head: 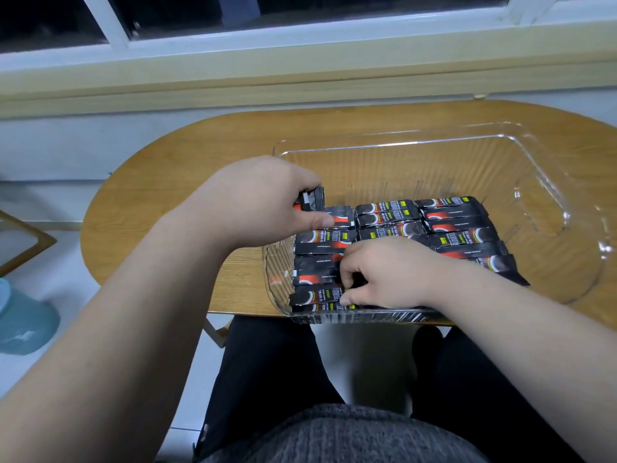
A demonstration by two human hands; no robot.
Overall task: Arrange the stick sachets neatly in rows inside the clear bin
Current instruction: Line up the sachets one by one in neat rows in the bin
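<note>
- Stick sachets (460, 225), black with red and white print, lay flat in three side-by-side rows across the near-left part of the clear bin (534, 182), ends touching between rows.
- The bin stood on the wooden counter (200, 155), with its near wall at the counter's near edge.
- The left grip (263, 202) was closed round a small bundle of sachets (312, 200), held on edge above the far end of the left row. Its thumb was stretched over the sachet just below.
- The right grip (384, 272) was curled narrow, fingertips pinching the sachets at the near end of the left row. The wrist lay across the middle row.
- Part of the right row was hidden under that forearm.
</note>
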